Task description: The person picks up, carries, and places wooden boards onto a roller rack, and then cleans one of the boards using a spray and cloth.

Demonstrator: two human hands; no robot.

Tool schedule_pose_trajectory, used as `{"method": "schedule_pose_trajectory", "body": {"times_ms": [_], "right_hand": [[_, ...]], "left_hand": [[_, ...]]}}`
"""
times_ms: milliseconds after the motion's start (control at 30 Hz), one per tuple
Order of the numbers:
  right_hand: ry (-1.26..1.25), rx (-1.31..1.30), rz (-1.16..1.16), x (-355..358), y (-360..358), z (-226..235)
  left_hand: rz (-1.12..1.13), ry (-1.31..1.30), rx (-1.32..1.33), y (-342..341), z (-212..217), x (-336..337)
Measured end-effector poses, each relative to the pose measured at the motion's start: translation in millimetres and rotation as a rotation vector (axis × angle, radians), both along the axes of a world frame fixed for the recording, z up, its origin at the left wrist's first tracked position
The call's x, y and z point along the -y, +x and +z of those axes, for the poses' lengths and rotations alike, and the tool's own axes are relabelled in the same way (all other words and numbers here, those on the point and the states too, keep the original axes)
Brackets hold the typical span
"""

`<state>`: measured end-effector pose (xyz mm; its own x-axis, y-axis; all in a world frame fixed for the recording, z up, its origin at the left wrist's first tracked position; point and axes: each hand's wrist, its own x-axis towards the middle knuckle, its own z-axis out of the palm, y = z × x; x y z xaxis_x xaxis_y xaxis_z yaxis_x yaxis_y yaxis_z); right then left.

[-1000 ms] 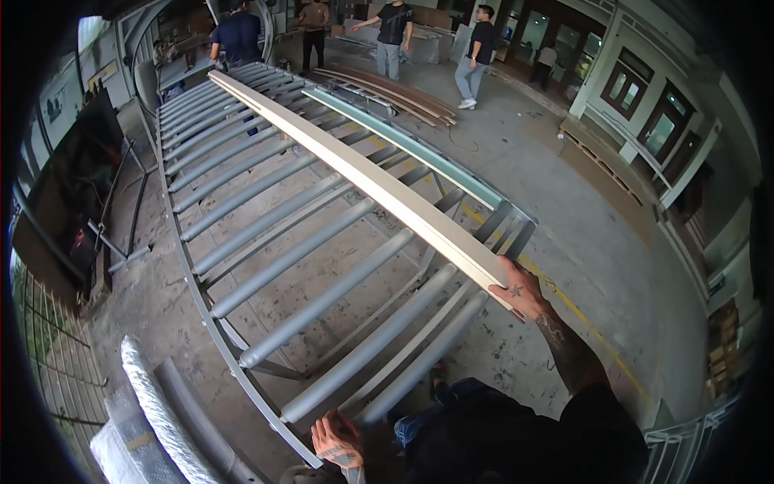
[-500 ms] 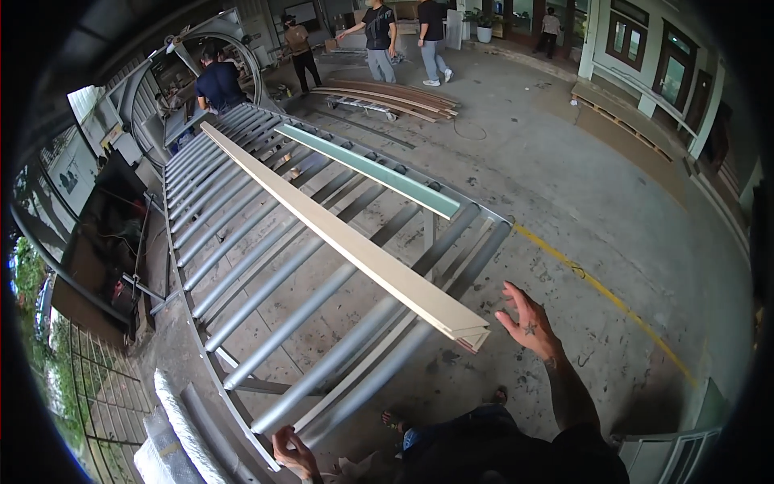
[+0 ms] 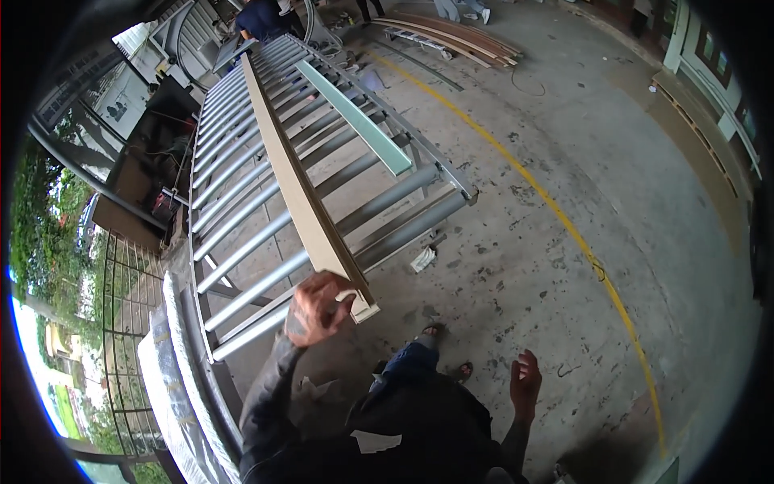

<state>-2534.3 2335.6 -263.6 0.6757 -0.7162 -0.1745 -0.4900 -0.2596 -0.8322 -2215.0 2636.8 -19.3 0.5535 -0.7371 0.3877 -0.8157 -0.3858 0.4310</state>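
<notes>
A long cream board [image 3: 278, 161] lies lengthwise on a metal roller conveyor [image 3: 247, 279], its near end sticking out past the last roller. At that end the edge looks layered. My left hand [image 3: 316, 308] is at the board's left side, fingers curled against the near end. My right hand [image 3: 526, 381] hangs to the right over the floor, loosely bent and holding nothing, well apart from the conveyor. To the right of the cream board, a shorter pale green board [image 3: 359, 119] rests on the rollers.
A person in dark blue [image 3: 260, 20] is at the conveyor's far end. Brown boards [image 3: 451, 36] lie stacked beyond it. A yellow line [image 3: 556, 211] curves across the floor. Plastic-wrapped rolls [image 3: 173, 363] stand at the left, and crumpled paper [image 3: 422, 258] lies by the conveyor.
My left hand has moved from the conveyor's near left corner to the cream board's end. My right hand has moved down and away from the board. The view has shifted and turned.
</notes>
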Motion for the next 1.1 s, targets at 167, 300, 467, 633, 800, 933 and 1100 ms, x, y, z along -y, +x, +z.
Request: {"method": "schedule_pose_trajectory", "body": {"times_ms": [167, 300, 467, 633, 800, 933, 1100], "right_hand": [[-0.136, 0.004, 0.349, 28.8, 56.7, 10.9], [-0.126, -0.011, 0.416, 74.9, 107.9, 20.1], [-0.186, -0.171, 0.362, 163.6, 146.1, 7.3], [-0.151, -0.173, 0.213, 257.7, 218.9, 29.9], [-0.166, -0.233, 0.326, 327.3, 316.7, 39.1], [-0.213, -0.18, 0.66, 357.6, 393.2, 33.7], [-0.26, -0.009, 1.121, 382.4, 483.1, 29.0]], "left_hand": [[0.054, 0.127, -0.458, 137.9, -9.6, 72.9], [0.34, 0.584, -0.364, 292.7, -90.3, 129.0], [0.946, 0.432, -0.529, 370.5, -166.1, 199.4], [1.044, 0.254, -0.488, 359.8, -183.7, 216.4], [1.02, 0.11, -0.479, 372.4, -180.7, 208.7], [0.865, -0.337, -0.89, 363.7, -135.1, 200.8], [0.378, -1.402, -1.324, 322.4, -80.1, 234.7]]}}
